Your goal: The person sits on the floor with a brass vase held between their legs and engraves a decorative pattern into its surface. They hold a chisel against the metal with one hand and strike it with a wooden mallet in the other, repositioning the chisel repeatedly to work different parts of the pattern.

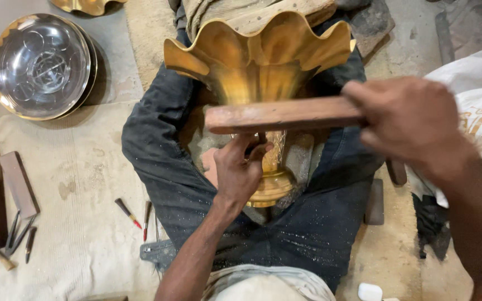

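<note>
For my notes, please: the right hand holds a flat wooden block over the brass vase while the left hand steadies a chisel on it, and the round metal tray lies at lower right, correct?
Only the tray is wrong: the head view shows the round metal tray at upper left.

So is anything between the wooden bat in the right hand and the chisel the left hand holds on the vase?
Nothing visible. The right hand holds the bat right above the left hand, whose fingers pinch the chisel against the brass vase. Only the fingertips sit close under the bat.
</note>
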A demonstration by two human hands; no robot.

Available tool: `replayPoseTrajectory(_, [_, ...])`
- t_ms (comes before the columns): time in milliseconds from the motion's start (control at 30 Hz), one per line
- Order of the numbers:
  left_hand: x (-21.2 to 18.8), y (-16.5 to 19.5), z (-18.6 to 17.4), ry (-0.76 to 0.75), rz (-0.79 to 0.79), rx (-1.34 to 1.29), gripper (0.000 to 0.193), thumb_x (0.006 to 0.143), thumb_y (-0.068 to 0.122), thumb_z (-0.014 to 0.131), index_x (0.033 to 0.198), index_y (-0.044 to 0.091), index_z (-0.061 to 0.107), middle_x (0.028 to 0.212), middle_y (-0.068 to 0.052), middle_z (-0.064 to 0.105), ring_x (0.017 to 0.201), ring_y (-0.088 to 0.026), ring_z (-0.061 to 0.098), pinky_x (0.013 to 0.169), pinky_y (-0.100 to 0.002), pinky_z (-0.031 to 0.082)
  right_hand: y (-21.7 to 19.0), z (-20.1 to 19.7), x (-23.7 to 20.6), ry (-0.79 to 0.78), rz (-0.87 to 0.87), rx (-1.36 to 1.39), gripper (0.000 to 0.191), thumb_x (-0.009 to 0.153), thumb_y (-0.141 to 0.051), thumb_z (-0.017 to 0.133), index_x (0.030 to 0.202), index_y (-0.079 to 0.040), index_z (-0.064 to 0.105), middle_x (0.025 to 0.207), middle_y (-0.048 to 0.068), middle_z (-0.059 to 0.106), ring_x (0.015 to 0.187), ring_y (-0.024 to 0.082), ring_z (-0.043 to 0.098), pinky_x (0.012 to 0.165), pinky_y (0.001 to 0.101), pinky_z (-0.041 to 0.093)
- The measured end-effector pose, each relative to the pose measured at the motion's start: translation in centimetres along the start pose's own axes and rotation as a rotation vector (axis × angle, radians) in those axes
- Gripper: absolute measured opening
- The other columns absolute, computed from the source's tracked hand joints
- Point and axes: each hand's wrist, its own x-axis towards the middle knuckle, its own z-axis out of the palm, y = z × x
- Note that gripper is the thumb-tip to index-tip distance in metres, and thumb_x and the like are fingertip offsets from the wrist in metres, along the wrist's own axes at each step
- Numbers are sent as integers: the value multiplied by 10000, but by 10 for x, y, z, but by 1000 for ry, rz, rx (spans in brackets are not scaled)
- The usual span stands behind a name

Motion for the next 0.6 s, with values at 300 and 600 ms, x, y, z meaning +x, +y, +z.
replayPoseTrajectory(300, [-9,-9,-1,-11,-14,5,376,904,-27,759,1260,29,651,963,-124,778,848,-199,792,699,-306,677,-2,16,-3,63,-52,150,223,946,-191,651,1166,-157,654,810,47,690,577,153,647,519,310,555])
replayPoseTrajectory(600, [-20,-19,-3,-17,75,68,326,924,2,778,1223,42,656,942,-97,761,837,-181,781,659,-294,653,-12,25,-12,24,65,431,279,923,-211,749,1175,-133,658,785,85,705,594,199,636,552,342,551])
